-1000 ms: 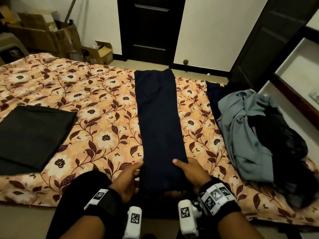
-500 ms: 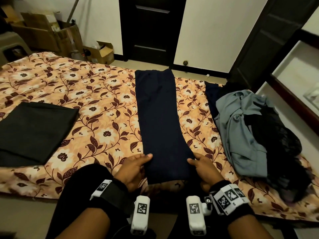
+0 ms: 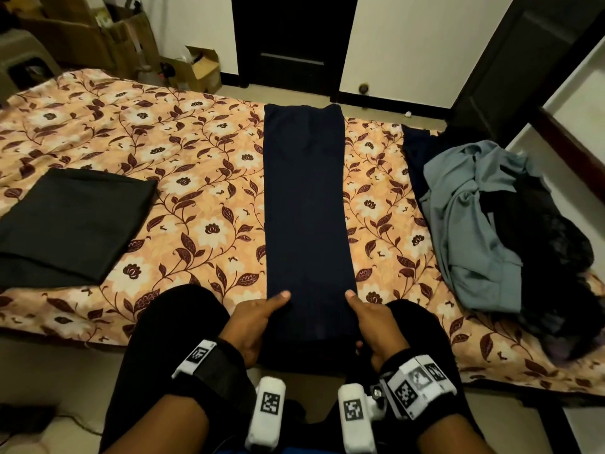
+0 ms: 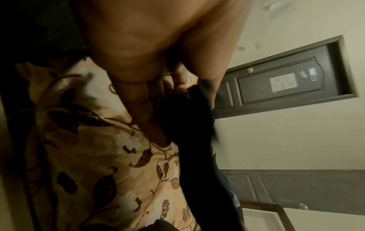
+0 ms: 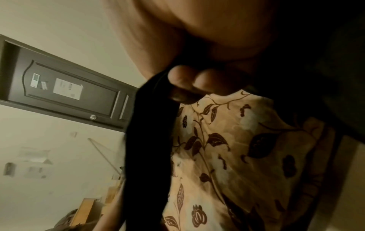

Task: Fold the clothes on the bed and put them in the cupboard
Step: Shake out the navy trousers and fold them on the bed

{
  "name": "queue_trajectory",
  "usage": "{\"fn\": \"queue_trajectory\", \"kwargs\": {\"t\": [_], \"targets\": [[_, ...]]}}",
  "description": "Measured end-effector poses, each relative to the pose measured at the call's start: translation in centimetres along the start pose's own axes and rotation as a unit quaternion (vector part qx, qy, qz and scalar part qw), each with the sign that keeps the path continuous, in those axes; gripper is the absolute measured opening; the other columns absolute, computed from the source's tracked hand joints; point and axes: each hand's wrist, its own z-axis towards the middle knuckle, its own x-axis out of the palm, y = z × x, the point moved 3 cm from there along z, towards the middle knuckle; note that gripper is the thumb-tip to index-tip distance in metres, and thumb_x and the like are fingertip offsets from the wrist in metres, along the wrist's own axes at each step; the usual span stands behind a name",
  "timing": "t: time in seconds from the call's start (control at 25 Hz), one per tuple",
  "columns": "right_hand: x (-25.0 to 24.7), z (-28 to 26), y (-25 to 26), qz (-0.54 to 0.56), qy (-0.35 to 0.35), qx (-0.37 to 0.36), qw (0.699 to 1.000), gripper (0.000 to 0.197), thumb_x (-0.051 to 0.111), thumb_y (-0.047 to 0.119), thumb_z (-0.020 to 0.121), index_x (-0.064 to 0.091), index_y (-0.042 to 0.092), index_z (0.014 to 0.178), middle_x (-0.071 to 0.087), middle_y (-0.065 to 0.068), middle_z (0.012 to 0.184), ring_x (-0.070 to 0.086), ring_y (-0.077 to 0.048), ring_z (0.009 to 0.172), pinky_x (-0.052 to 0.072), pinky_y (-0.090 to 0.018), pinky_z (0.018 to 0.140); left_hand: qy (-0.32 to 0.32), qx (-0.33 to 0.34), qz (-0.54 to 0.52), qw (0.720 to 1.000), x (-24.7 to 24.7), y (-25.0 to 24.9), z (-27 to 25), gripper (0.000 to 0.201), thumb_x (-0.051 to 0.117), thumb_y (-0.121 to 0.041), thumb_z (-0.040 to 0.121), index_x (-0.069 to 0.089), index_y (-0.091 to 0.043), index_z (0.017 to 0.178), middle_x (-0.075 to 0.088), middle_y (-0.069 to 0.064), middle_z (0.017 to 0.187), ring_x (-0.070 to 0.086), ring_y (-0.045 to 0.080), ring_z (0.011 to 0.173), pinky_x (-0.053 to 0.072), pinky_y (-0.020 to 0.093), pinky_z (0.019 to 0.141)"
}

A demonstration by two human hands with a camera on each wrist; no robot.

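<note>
At the near edge of the bed (image 3: pixel 203 191), across its middle, lies a long navy garment (image 3: pixel 306 204), folded into a narrow, smooth-faced strip that runs from the near edge to the far edge. Both hands pinch its near end. The left hand (image 3: pixel 253 322) grips the left side, thumb laid flat on top, fingers tucked beneath the cloth; the left wrist view shows the dark fabric (image 4: pixel 189 125) pressed between thumb and fingers. The right hand (image 3: pixel 371 326) mirrors it on the right side, thumb on top, and in the right wrist view the fingertips (image 5: pixel 179 79) curl round the cloth's edge (image 5: pixel 150 140). The near end is raised slightly off the bed cover.

The bed cover is peach, printed with cream flowers and dark maroon leaves on trailing vines (matte weave, lightly rumpled).

Toward the left edge rests a flat black folded garment (image 3: pixel 72 224), roughly square, corners crisp.

Along the right edge sits a loose heap: a grey-blue garment (image 3: pixel 474 231), soft and creased, draped over a dark navy piece, with a black garment (image 3: pixel 550 250) bunched just beside it.

Past the far edge stands a dark panelled door (image 3: pixel 294 44). Cardboard boxes (image 3: pixel 193 68) sit at the far left corner.
</note>
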Motion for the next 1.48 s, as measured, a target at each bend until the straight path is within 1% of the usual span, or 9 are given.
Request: {"fn": "queue_trajectory", "kwargs": {"t": [0.16,0.4,0.52,0.68,0.88,1.12,1.24,1.4,1.48], "targets": [[-0.4,-0.8,2.3,0.120,0.130,-0.011,0.984,0.026,0.068,0.015,0.085,0.066,-0.001,0.105,0.072,-0.018,0.101,0.069,-0.036,0.094,0.054,-0.052,0.085,0.019,0.022,0.034,0.999,-0.1,-0.7,-0.4,0.029,0.071,-0.008,0.083,0.066,0.003,0.109,0.074,0.013,0.100,0.073,0.023,0.087,0.060,0.032,0.068],[-0.4,0.3,8.0,-0.027,0.113,0.002,0.993,0.006,0.065,0.004,0.087,0.060,0.002,0.084,0.061,-0.015,0.071,0.054,-0.018,0.045,0.042,-0.023,0.041,0.016,-0.015,0.070,0.997,1.2,-7.1,1.2,0.033,0.075,-0.003,0.079,0.065,0.006,0.110,0.071,0.018,0.108,0.068,0.035,0.097,0.061,0.042,0.071],[0.3,2.3,25.0,-0.043,0.006,-0.178,0.983,0.016,0.062,0.004,0.088,0.052,0.010,0.077,0.052,-0.012,0.064,0.044,-0.015,0.037,0.035,-0.018,0.035,0.020,0.137,0.055,0.989,7.8,-22.7,2.4,0.016,0.074,-0.006,0.082,0.063,-0.002,0.094,0.066,0.015,0.097,0.065,0.030,0.085,0.053,0.025,0.041],[-0.7,-5.5,41.0,0.020,0.027,-0.347,0.937,0.025,0.049,0.002,0.095,0.057,0.017,0.077,0.056,-0.008,0.075,0.052,-0.018,0.050,0.045,-0.020,0.034,0.043,0.355,0.029,0.934,13.4,-37.4,-5.7,0.045,0.080,-0.015,0.078,0.049,-0.017,0.110,0.060,0.009,0.098,0.058,0.019,0.073,0.044,0.024,0.041],[-1.8,-8.6,29.5,-0.032,0.130,-0.263,0.955,0.033,0.032,-0.006,0.098,0.063,0.003,0.094,0.060,-0.017,0.091,0.063,-0.023,0.059,0.054,-0.029,0.049,0.037,0.348,0.099,0.931,8.5,-26.2,-8.3,0.049,0.073,0.000,0.081,0.052,-0.024,0.118,0.064,0.006,0.097,0.064,0.018,0.064,0.041,0.023,0.040],[-1.2,-7.6,5.6,-0.136,0.209,0.052,0.967,0.031,0.035,-0.006,0.097,0.053,0.008,0.117,0.053,-0.023,0.102,0.065,-0.026,0.058,0.059,-0.037,0.055,0.065,0.083,0.297,0.949,0.1,-5.2,-5.1,0.029,0.071,0.007,0.080,0.065,-0.012,0.101,0.063,0.009,0.081,0.054,0.020,0.055,0.040,0.026,0.045],[-1.3,-7.5,2.2,-0.126,0.222,0.102,0.961,0.035,0.039,-0.008,0.094,0.056,0.012,0.117,0.054,-0.021,0.118,0.067,-0.031,0.067,0.059,-0.040,0.061,0.075,0.022,0.258,0.963,-1.3,-2.7,-5.2,0.027,0.070,0.010,0.078,0.069,-0.008,0.098,0.068,0.011,0.085,0.060,0.023,0.063,0.045,0.029,0.054],[-2.8,-7.1,3.0,-0.089,0.255,0.104,0.957,0.040,0.033,-0.012,0.089,0.064,-0.002,0.110,0.059,-0.004,0.069,0.060,-0.014,0.054,0.056,-0.038,0.063,0.040,-0.012,0.177,0.983,-2.3,-2.3,-6.1,0.039,0.067,0.012,0.079,0.063,-0.010,0.112,0.070,0.015,0.096,0.062,0.027,0.063,0.044,0.028,0.046],[-3.4,-6.7,3.2,-0.105,0.302,0.101,0.942,0.041,0.034,-0.014,0.088,0.066,-0.001,0.110,0.051,-0.009,0.074,0.054,-0.017,0.062,0.055,-0.037,0.066,0.062,-0.052,0.204,0.976,-2.7,-2.2,-6.7,0.037,0.067,0.008,0.081,0.061,-0.012,0.112,0.067,0.017,0.102,0.061,0.027,0.056,0.044,0.026,0.039]]}}
